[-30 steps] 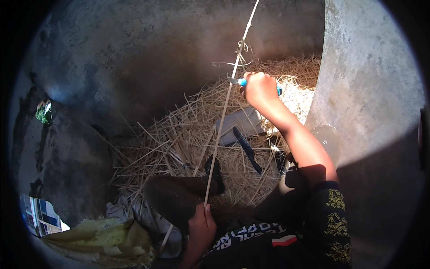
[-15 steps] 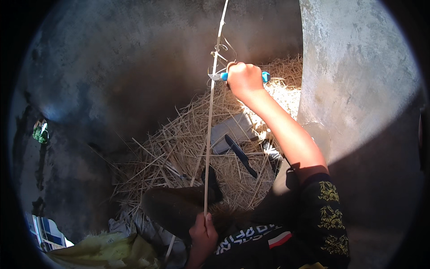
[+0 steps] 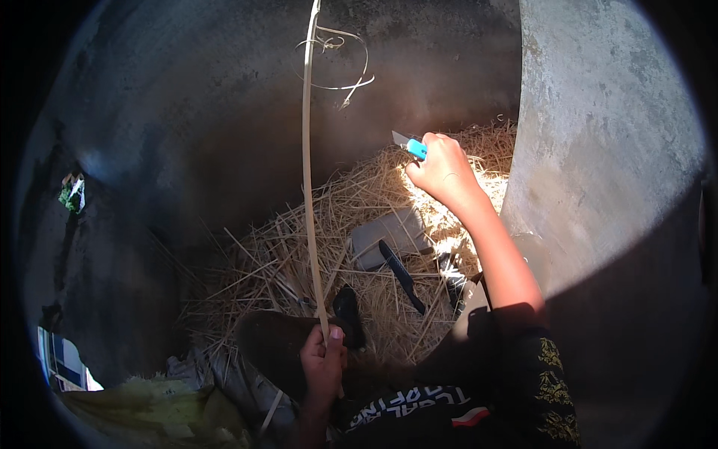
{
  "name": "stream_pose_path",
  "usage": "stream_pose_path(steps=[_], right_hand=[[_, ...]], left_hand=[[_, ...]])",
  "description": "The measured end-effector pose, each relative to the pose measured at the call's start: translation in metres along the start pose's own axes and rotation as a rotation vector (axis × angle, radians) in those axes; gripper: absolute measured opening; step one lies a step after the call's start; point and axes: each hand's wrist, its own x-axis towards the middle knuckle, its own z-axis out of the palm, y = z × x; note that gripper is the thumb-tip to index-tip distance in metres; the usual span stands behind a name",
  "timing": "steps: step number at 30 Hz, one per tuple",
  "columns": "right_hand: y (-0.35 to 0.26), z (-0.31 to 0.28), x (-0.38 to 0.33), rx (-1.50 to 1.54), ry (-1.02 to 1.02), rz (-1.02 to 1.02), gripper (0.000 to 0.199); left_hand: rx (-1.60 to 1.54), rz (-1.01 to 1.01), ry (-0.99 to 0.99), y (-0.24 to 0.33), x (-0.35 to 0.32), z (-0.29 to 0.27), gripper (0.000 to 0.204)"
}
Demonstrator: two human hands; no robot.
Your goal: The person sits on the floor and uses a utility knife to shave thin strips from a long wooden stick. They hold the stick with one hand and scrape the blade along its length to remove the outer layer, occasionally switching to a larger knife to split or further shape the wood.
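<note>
While the person's dark, patterned sleeves (image 3: 479,404) fill the lower edge of the view, the left hand (image 3: 323,361) sits nearest, its fingers (image 3: 334,338) closed around the bottom end of a long, thin bamboo strip (image 3: 307,187). That strip rises almost straight up from the fist to the top rim of the picture, where a fine shaving (image 3: 340,56) curls off it in loose loops. Just beside the fist lie a dark flat object (image 3: 348,317), perhaps a tool handle, though shadow makes it hard to tell, and a brown board (image 3: 269,344). Beyond them spreads a heap of straw (image 3: 314,254), with a grey block (image 3: 389,236) and a black-handled blade (image 3: 402,275) resting on it. Farther out, in the sunlight, the right hand (image 3: 443,170) is raised well apart from the strip, its fingers wrapped tight around a blue-handled utility knife (image 3: 411,145) whose short blade points left. Grey concrete wall (image 3: 598,150) curves round the far side and the right. Yellow-green cloth (image 3: 134,408) lies at the lower left.
</note>
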Motion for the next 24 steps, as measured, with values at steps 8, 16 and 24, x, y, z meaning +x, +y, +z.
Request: stream_pose_path(steps=[8, 16, 24], right_hand=[[-0.048, 0.032, -0.1, 0.391, -0.263, -0.263, 0.03], [-0.07, 0.046, -0.123, 0.454, -0.399, -0.364, 0.039], [-0.08, 0.064, -0.135, 0.307, -0.433, -0.412, 0.04]], left_hand=[[-0.058, 0.183, -0.065, 0.026, 0.107, 0.024, 0.031], [-0.211, 0.041, 0.037, 0.0, 0.106, 0.023, 0.027], [-0.288, 0.047, 0.136, -0.013, 0.105, 0.005, 0.019]])
